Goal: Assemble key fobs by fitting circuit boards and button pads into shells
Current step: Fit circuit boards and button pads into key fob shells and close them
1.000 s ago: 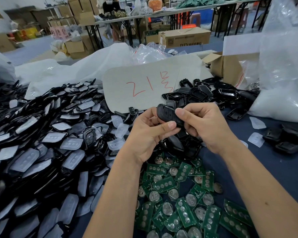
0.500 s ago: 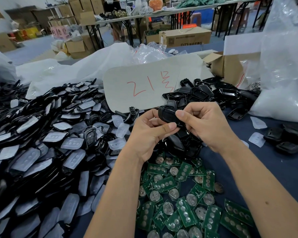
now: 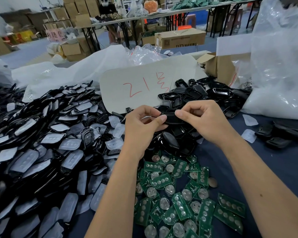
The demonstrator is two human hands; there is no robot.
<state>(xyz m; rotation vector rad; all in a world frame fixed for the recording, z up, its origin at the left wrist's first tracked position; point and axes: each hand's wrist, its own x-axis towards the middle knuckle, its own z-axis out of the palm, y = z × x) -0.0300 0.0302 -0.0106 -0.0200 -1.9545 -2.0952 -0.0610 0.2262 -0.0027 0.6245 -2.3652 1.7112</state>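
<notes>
Both hands pinch one black fob shell [image 3: 170, 118] just above the near pile of green boards [image 3: 179, 191]: left hand [image 3: 141, 127] at its left end, right hand [image 3: 203, 121] at its right. It looks light, stiff, glossy, likely slippery; edges give the surest hold.

A warehouse room with a blue-grey floor [image 3: 24, 55]. Long folding tables [image 3: 144, 18] on black legs cross the back. Stacked cardboard boxes [image 3: 79, 9] line the far wall under even, soft light.

shell heap [image 3: 41, 143] blocks left; bare cloth [image 3: 273, 169] right, seemingly passable.
</notes>
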